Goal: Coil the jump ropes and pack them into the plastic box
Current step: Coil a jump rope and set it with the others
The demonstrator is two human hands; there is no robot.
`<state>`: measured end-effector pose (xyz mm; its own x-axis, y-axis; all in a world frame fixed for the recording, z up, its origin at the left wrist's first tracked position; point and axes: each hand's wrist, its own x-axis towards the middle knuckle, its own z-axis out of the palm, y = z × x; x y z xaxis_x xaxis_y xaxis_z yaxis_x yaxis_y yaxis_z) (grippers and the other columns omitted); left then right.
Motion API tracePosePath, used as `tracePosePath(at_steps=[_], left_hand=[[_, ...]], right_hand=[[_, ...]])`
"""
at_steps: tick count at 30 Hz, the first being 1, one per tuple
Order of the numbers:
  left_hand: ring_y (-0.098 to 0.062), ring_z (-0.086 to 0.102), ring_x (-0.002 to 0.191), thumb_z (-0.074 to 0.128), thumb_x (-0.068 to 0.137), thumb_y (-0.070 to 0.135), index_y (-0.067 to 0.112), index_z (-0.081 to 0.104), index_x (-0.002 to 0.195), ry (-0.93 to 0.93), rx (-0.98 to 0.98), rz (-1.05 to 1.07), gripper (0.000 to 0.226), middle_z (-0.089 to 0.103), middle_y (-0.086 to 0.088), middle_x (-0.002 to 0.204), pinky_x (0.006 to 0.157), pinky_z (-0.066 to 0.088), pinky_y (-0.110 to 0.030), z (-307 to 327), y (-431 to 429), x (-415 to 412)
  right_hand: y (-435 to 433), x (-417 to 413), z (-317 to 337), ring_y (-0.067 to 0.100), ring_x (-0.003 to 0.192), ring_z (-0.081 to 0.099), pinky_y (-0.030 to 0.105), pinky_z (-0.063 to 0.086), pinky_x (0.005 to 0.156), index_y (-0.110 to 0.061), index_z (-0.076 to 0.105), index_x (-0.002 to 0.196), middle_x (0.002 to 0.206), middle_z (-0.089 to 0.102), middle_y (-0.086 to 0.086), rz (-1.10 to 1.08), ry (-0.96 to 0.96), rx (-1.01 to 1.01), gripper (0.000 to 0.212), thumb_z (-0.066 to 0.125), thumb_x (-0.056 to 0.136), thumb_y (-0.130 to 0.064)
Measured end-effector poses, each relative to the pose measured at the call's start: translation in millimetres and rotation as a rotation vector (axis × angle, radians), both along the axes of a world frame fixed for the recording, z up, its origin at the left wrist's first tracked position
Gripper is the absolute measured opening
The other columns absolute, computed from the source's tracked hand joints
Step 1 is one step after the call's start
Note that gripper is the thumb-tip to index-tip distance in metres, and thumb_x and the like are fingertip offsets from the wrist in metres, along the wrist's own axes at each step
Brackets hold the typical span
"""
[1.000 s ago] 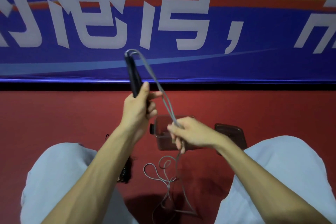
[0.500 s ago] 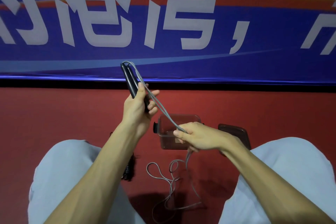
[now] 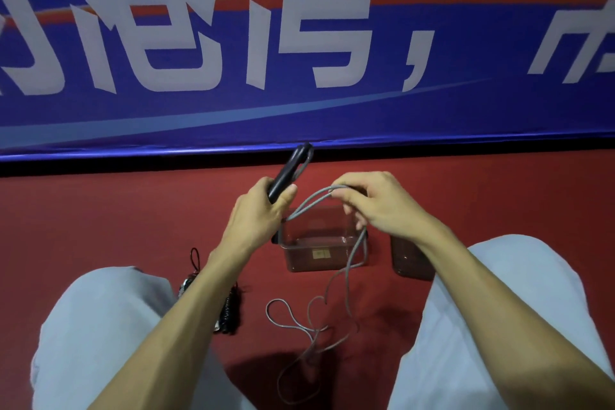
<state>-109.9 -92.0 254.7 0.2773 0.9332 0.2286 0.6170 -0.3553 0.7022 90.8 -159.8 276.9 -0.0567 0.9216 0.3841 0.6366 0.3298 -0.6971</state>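
While a second, dark jump rope (image 3: 228, 306) lies bundled left of the plastic box (image 3: 319, 263), the left hand (image 3: 256, 213) clasps the black handles (image 3: 288, 173) above the box's left edge. The right hand (image 3: 382, 206), over the box, pinches a loop of grey rope (image 3: 319, 200). The slack (image 3: 312, 326) lies crossed in front of the box and could knot under a hard pull. The box stands on a red floor (image 3: 100, 216), with a blue banner (image 3: 299, 116) behind it.
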Motion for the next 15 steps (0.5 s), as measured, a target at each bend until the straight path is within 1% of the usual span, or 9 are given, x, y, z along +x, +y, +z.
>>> tracePosePath(at_steps=[2,4,5,7,9,10,12,14,15], left_hand=[[-0.023,0.057,0.062,0.045,0.095,0.058,0.019,0.057,0.09,0.138,-0.014,-0.063,0.041,0.063,-0.001,0.071,0.055,0.039,-0.032,-4,1,3],[-0.023,0.046,0.056,0.032,0.088,0.07,0.012,0.054,0.074,0.211,-0.088,-0.169,0.065,0.054,-0.002,0.062,0.054,0.035,-0.033,-6,-3,8],[-0.02,0.04,0.052,0.025,0.083,0.075,0.011,0.051,0.069,0.202,-0.14,-0.224,0.071,0.048,-0.002,0.059,0.052,0.032,-0.032,-7,-6,10],[-0.015,0.031,0.044,0.018,0.077,0.076,0.01,0.049,0.067,0.11,-0.215,-0.3,0.073,0.039,-0.001,0.053,0.049,0.027,-0.029,-4,-13,14],[-0.015,0.033,0.043,0.012,0.078,0.079,0.009,0.049,0.065,0.076,-0.202,-0.327,0.08,0.04,-0.002,0.051,0.05,0.029,-0.029,1,-17,14],[-0.017,0.036,0.046,0.009,0.079,0.082,0.011,0.049,0.064,0.106,-0.163,-0.339,0.083,0.043,-0.002,0.052,0.052,0.031,-0.03,1,-18,12],[-0.02,0.042,0.052,0.009,0.079,0.084,0.014,0.049,0.062,0.228,-0.058,-0.366,0.082,0.048,-0.001,0.056,0.055,0.034,-0.033,1,-22,9],[-0.02,0.047,0.058,0.014,0.084,0.083,0.015,0.056,0.069,0.334,0.015,-0.408,0.08,0.051,0.001,0.06,0.059,0.037,-0.034,-1,-27,8],[-0.019,0.046,0.06,0.019,0.086,0.08,0.017,0.059,0.074,0.344,0.033,-0.439,0.076,0.05,0.002,0.061,0.059,0.037,-0.034,-2,-29,8]], right_hand=[[2,2,0,0.003,0.054,0.058,0.021,0.048,0.059,-0.025,0.069,0.081,0.06,0.063,-0.008,-0.056,-0.038,0.095,0.014,0.065,0.091,-0.016],[5,3,-1,0.002,0.065,0.061,0.02,0.047,0.068,-0.022,0.072,0.081,0.066,0.065,-0.014,-0.104,-0.056,0.137,0.011,0.068,0.088,-0.015],[6,3,-2,0.002,0.069,0.062,0.021,0.048,0.07,-0.02,0.073,0.082,0.068,0.066,-0.016,-0.124,-0.057,0.14,0.01,0.068,0.088,-0.014],[7,3,-3,0.001,0.069,0.064,0.022,0.05,0.071,-0.019,0.073,0.082,0.069,0.066,-0.017,-0.162,-0.046,0.142,0.01,0.067,0.088,-0.014],[8,2,-1,0.003,0.068,0.064,0.021,0.049,0.069,-0.021,0.073,0.078,0.068,0.067,-0.014,-0.216,-0.005,0.16,0.008,0.071,0.085,-0.016],[8,2,0,0.003,0.067,0.063,0.017,0.046,0.067,-0.021,0.073,0.076,0.067,0.067,-0.013,-0.248,0.026,0.167,0.006,0.076,0.081,-0.019],[7,4,3,0.002,0.061,0.056,0.013,0.041,0.06,-0.021,0.072,0.071,0.066,0.065,-0.011,-0.336,0.074,0.155,0.015,0.086,0.068,-0.026],[8,6,3,0.003,0.055,0.048,0.014,0.038,0.054,-0.021,0.073,0.07,0.063,0.06,-0.007,-0.374,0.132,0.091,0.024,0.092,0.058,-0.03],[8,6,2,0.003,0.054,0.047,0.015,0.038,0.053,-0.019,0.073,0.07,0.062,0.059,-0.005,-0.359,0.173,0.048,0.027,0.092,0.056,-0.03]])
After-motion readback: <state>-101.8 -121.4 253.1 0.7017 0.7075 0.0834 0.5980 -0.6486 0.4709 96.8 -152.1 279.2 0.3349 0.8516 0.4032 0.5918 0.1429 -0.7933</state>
